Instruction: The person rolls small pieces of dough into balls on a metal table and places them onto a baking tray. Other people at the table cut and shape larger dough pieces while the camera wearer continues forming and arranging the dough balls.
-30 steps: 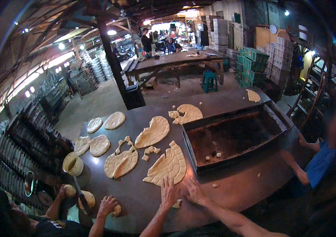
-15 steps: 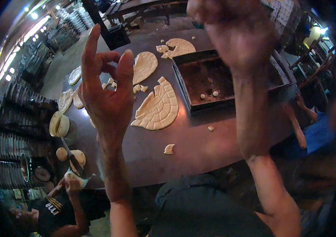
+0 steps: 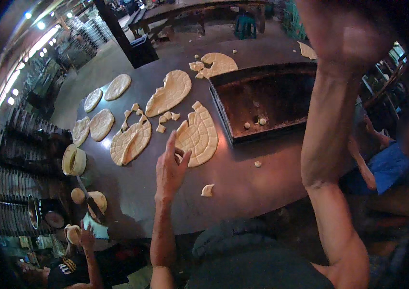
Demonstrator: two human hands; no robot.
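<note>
My left hand (image 3: 170, 168) is at the left edge of a scored, cut-into round of dough (image 3: 203, 137). Its index finger is stretched out and apart from the thumb, with nothing seen between them; whether it touches the dough I cannot tell. High at the upper right, my right hand (image 3: 344, 36) is smeared by motion and its fingers do not show. Below it is a dark rectangular metal tray (image 3: 281, 103), with a few small dough balls (image 3: 262, 121) inside. Small dough scraps (image 3: 207, 190) lie on the table (image 3: 252, 192) nearer to me.
More dough rounds (image 3: 170, 91) lie to the left and far side, several of them uncut. A round tub (image 3: 74, 160) and a knife (image 3: 91, 197) are at the left edge. One person (image 3: 89, 262) handles dough at the lower left; another in blue (image 3: 389, 166) is at right.
My left hand has moved down and right, from above the table to the dough's edge. My right hand has shifted right. The co-worker at lower left now holds a rounded dough piece.
</note>
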